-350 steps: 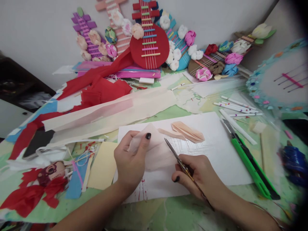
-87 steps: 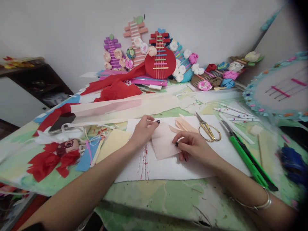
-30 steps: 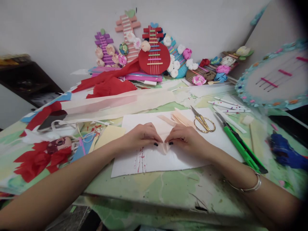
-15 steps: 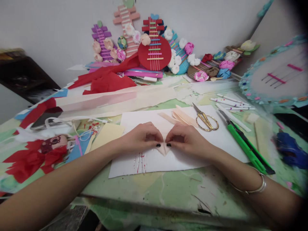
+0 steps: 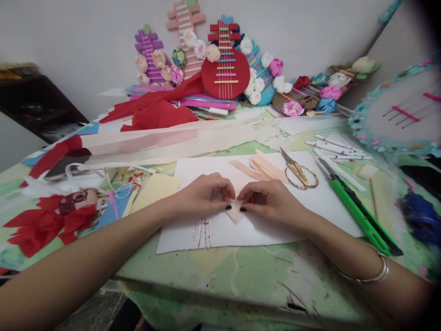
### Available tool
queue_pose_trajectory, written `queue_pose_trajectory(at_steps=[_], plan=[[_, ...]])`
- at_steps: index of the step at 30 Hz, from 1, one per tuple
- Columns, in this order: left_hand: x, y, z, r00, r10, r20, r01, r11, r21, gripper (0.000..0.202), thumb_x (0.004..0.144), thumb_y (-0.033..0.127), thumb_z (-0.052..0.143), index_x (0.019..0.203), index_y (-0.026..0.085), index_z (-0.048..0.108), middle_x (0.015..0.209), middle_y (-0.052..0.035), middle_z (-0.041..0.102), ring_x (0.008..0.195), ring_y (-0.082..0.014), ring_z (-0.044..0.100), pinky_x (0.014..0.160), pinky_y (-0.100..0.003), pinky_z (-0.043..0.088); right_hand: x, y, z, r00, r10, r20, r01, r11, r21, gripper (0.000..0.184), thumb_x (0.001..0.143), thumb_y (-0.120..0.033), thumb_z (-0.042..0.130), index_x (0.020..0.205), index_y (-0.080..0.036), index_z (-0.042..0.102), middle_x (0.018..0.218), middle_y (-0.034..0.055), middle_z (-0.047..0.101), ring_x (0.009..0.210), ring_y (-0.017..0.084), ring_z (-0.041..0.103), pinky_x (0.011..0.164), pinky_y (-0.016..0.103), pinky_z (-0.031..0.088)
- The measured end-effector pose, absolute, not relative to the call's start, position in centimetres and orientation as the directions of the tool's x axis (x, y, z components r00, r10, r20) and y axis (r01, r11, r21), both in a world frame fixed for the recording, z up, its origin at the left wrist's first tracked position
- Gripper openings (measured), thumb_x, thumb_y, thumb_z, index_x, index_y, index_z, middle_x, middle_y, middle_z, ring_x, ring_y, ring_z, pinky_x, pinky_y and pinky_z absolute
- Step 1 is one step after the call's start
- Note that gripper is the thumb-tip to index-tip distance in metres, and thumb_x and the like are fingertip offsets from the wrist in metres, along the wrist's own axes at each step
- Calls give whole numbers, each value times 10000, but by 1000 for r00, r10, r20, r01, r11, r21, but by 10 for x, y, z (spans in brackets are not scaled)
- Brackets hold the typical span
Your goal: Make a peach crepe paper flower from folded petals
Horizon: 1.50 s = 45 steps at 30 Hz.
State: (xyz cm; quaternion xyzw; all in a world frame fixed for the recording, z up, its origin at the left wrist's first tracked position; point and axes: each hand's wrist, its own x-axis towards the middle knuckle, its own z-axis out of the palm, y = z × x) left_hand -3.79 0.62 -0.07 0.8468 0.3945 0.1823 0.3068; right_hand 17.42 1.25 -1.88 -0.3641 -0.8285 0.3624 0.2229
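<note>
Between my hands is a small pale peach piece of crepe paper (image 5: 236,215), its lower end coming to a point. My left hand (image 5: 210,194) pinches its left side with thumb and fingertips. On the right side, my right hand (image 5: 268,197) pinches it the same way, the two thumbs a short way apart. Both hands rest over a white board (image 5: 193,170) marked with red and clear glue streaks. Just beyond my right hand lie peach crepe paper strips (image 5: 263,166) and gold-handled scissors (image 5: 299,171).
Right of the board lie a green utility knife (image 5: 361,216), white sticks (image 5: 339,149) and a blue glue gun (image 5: 422,216). At left are a red paper figure (image 5: 51,220) and yellow paper (image 5: 156,191). Paper-flowered instrument models, including a red one (image 5: 225,73), lean against the wall.
My fingers have spread slightly apart on the peach paper, so more of its middle shows. Both hands still pinch it. The whole view has shifted a little.
</note>
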Motion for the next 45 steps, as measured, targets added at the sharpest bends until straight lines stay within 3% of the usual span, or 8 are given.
queue_pose_trajectory(at_steps=[8, 24, 36, 45], plan=[[-35, 6, 0, 643, 763, 72, 569, -538, 622, 92, 729, 135, 588, 805, 176, 618, 747, 1, 592, 758, -136, 538, 718, -273, 411, 171, 13, -16, -635, 758, 148, 440, 513, -737, 92, 735, -137, 626, 813, -171, 660, 730, 11, 652, 670, 115, 589, 631, 230, 448], [-37, 8, -3, 640, 764, 82, 547, -529, 649, 85, 724, 132, 618, 796, 175, 624, 758, -3, 605, 762, -130, 538, 676, -244, 410, 171, 13, -18, -634, 765, 113, 452, 486, -748, 95, 740, -136, 619, 817, -164, 667, 699, 2, 635, 629, 96, 556, 600, 215, 421], [-36, 8, -3, 657, 748, 98, 536, -554, 637, 92, 729, 133, 585, 801, 180, 616, 765, -6, 612, 793, -142, 544, 702, -261, 418, 171, 14, -16, -724, 661, 196, 408, 640, -652, 216, 770, -94, 581, 837, -232, 734, 773, 18, 645, 722, 120, 574, 664, 243, 431], [-32, 2, -2, 700, 702, 132, 554, -651, 519, 160, 720, 162, 578, 875, 179, 545, 829, -22, 575, 816, -171, 496, 751, -298, 390, 171, 14, -14, -715, 672, 191, 447, 650, -614, 238, 748, -84, 610, 842, -256, 746, 780, 33, 622, 760, 147, 567, 708, 274, 437]])
